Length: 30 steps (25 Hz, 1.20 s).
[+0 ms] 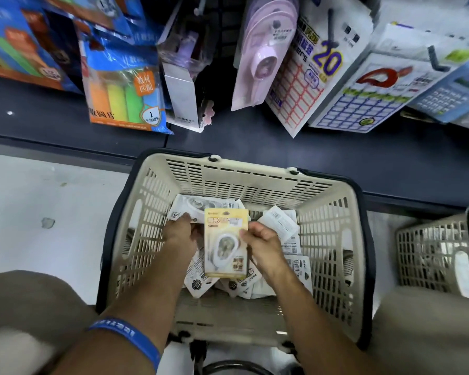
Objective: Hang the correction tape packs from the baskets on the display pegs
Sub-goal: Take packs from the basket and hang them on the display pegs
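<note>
Two hands reach into a beige slatted shopping basket (pixel 157 212) standing on the pale floor (pixel 52 201) just near of a dark shelf base. The right hand (pixel 263 243) pinches the right edge of one yellow-carded correction tape pack (pixel 226 243), held upright above the heap with its blister facing up. The left hand (pixel 179 234) has its fingers curled onto a white pack (pixel 190 205) at the far left of the pile, just beside the yellow pack's left edge. A loose heap of white correction tape packs (pixel 282 231) covers the basket floor; their number cannot be counted. The left wrist wears one blue wristband (pixel 127 334). A second beige basket (pixel 431 255) stands to the right, cut off by the frame. Hanging stationery packs (pixel 303 77) crowd the far display, among them a pink correction tape pack (pixel 257 58).
</note>
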Each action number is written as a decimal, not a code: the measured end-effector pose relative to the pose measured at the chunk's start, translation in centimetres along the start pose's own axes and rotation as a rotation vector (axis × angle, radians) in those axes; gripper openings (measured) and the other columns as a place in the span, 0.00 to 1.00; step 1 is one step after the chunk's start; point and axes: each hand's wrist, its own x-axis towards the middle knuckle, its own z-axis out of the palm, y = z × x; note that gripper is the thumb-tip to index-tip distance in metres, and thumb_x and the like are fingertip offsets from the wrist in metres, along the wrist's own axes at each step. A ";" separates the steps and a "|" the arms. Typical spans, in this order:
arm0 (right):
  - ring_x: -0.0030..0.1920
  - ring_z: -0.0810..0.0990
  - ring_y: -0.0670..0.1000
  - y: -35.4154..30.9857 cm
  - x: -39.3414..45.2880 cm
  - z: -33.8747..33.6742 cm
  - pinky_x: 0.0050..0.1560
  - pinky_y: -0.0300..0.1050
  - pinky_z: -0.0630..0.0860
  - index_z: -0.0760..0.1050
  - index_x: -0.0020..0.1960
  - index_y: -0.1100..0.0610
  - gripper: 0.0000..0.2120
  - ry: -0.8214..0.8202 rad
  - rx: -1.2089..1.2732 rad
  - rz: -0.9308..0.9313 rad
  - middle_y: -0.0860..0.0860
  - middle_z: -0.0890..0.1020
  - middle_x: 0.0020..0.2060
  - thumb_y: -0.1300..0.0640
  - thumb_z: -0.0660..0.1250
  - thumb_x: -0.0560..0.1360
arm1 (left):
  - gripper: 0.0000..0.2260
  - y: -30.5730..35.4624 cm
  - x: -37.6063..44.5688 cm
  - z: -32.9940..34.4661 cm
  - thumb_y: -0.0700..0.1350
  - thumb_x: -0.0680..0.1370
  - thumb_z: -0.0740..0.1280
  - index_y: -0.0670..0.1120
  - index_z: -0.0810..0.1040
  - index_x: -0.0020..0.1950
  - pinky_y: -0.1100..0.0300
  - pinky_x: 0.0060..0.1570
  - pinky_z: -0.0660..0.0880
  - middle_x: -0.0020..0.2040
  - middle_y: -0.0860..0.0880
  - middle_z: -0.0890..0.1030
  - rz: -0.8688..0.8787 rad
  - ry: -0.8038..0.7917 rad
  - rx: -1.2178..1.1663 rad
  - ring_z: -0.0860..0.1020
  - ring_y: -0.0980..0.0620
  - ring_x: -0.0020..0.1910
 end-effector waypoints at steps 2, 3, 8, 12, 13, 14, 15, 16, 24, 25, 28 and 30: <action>0.38 0.86 0.50 -1.3 0.7 -1.0 0.34 0.44 0.81 0.84 0.40 0.51 0.12 0.095 0.174 0.018 0.50 0.88 0.40 0.62 0.68 0.79 | 0.10 -0.5 -0.4 0.1 0.36 0.82 0.66 0.40 0.78 0.63 0.61 0.33 0.79 0.54 0.41 0.84 0.111 -0.022 -0.070 0.81 0.51 0.39; 0.38 0.86 0.51 -1.8 1.2 -1.6 0.37 0.47 0.82 0.85 0.37 0.49 0.15 0.132 0.226 0.021 0.49 0.88 0.39 0.62 0.69 0.79 | 0.09 -0.8 -0.7 -0.2 0.35 0.82 0.66 0.42 0.78 0.61 0.62 0.35 0.80 0.54 0.42 0.83 0.149 -0.047 -0.091 0.82 0.52 0.40; 0.38 0.84 0.51 -3.5 1.8 -2.7 0.48 0.51 0.80 0.84 0.34 0.51 0.15 0.114 0.336 -0.033 0.51 0.87 0.38 0.63 0.70 0.77 | 0.08 -0.2 -1.9 -2.9 0.35 0.77 0.70 0.46 0.81 0.52 0.60 0.34 0.80 0.49 0.46 0.86 0.289 -0.154 -0.022 0.84 0.51 0.39; 0.40 0.83 0.53 -3.5 1.6 -1.6 0.45 0.48 0.80 0.81 0.37 0.54 0.11 0.005 0.405 0.036 0.54 0.86 0.41 0.63 0.70 0.77 | 0.13 1.6 -3.7 -2.9 0.35 0.73 0.69 0.49 0.79 0.54 0.57 0.33 0.80 0.41 0.49 0.86 0.354 -0.196 -0.026 0.84 0.51 0.36; 0.40 0.82 0.53 -3.6 1.6 -1.3 0.47 0.50 0.79 0.80 0.37 0.54 0.11 -0.004 0.427 0.043 0.54 0.86 0.41 0.63 0.70 0.77 | 0.13 1.9 -4.1 -2.6 0.36 0.72 0.69 0.47 0.78 0.55 0.55 0.37 0.79 0.41 0.48 0.85 0.350 -0.247 -0.042 0.83 0.50 0.38; 0.40 0.82 0.53 -3.8 1.5 -1.0 0.49 0.51 0.79 0.79 0.37 0.55 0.11 -0.003 0.452 0.038 0.54 0.85 0.41 0.64 0.69 0.77 | 0.11 2.2 -4.5 -2.2 0.38 0.72 0.69 0.45 0.78 0.54 0.55 0.40 0.77 0.41 0.48 0.85 0.333 -0.320 -0.048 0.83 0.50 0.38; 0.39 0.82 0.53 -4.0 1.4 -0.6 0.47 0.50 0.80 0.78 0.38 0.55 0.10 0.012 0.454 0.016 0.54 0.85 0.40 0.63 0.69 0.78 | 0.10 2.3 -4.9 -1.8 0.41 0.73 0.69 0.44 0.80 0.54 0.54 0.43 0.77 0.42 0.47 0.85 0.304 -0.407 -0.041 0.83 0.50 0.38; 0.37 0.82 0.52 -4.1 1.3 -0.3 0.42 0.47 0.81 0.78 0.38 0.56 0.10 0.053 0.423 -0.021 0.54 0.85 0.39 0.62 0.69 0.78 | 0.10 2.3 -5.4 -1.3 0.45 0.75 0.69 0.43 0.82 0.55 0.54 0.46 0.77 0.44 0.46 0.86 0.272 -0.486 -0.022 0.84 0.49 0.40; 0.35 0.81 0.49 -3.3 0.6 2.3 0.35 0.44 0.78 0.79 0.36 0.52 0.15 0.313 0.222 -0.138 0.50 0.84 0.35 0.54 0.67 0.81 | 0.17 -0.6 -7.3 -0.1 0.42 0.69 0.77 0.43 0.83 0.57 0.53 0.38 0.83 0.50 0.41 0.87 0.209 -0.525 0.067 0.86 0.42 0.47; 0.39 0.83 0.51 -2.8 0.6 1.7 0.38 0.45 0.79 0.80 0.39 0.51 0.13 0.312 0.207 -0.087 0.51 0.85 0.39 0.53 0.66 0.82 | 0.16 -0.7 -6.9 -0.6 0.38 0.70 0.77 0.43 0.83 0.57 0.53 0.36 0.82 0.49 0.42 0.88 0.216 -0.474 0.060 0.86 0.43 0.45; 0.54 0.82 0.52 -0.3 0.1 -0.1 0.43 0.41 0.74 0.79 0.52 0.50 0.03 0.173 -0.207 -0.009 0.47 0.83 0.50 0.52 0.68 0.80 | 0.15 -0.7 -5.9 -2.5 0.38 0.73 0.76 0.47 0.82 0.58 0.54 0.34 0.82 0.46 0.47 0.88 0.214 -0.338 -0.007 0.87 0.48 0.41; 0.57 0.81 0.51 1.8 -0.5 -0.1 0.47 0.42 0.76 0.79 0.61 0.51 0.13 -0.067 -0.591 -0.005 0.46 0.83 0.56 0.53 0.71 0.77 | 0.15 -0.6 -5.5 -3.6 0.43 0.73 0.77 0.49 0.82 0.58 0.52 0.37 0.83 0.48 0.48 0.88 0.210 -0.266 -0.047 0.87 0.49 0.41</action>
